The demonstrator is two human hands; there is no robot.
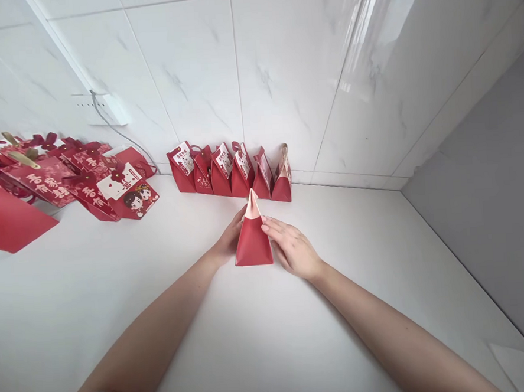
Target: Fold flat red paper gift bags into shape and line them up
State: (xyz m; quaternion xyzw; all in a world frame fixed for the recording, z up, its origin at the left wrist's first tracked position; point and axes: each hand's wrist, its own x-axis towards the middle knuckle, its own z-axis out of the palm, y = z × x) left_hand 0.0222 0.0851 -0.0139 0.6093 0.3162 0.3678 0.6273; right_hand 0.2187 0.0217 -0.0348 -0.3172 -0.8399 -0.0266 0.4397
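A red paper gift box (pixel 253 242) with a pale pink peaked top stands upright on the white table (pixel 252 332), one sloping side toward me. My left hand (pixel 231 236) holds it from the left; its fingertips are mostly hidden behind the box. On the other side, my right hand (pixel 293 244) is closed against the right face, fingers together along the edge. Just behind the held box is a row of several similar red gift boxes (pixel 220 169), some with white printed cards and ribbon loops at the top.
At the left lies a heap of red printed gift boxes (pixel 93 188) with ribbons. A larger plain red piece (pixel 12 217) is in front of it. A grey cable (pixel 116 129) hangs from a wall socket (pixel 108 109). White tiled wall (pixel 290 70) bounds the back.
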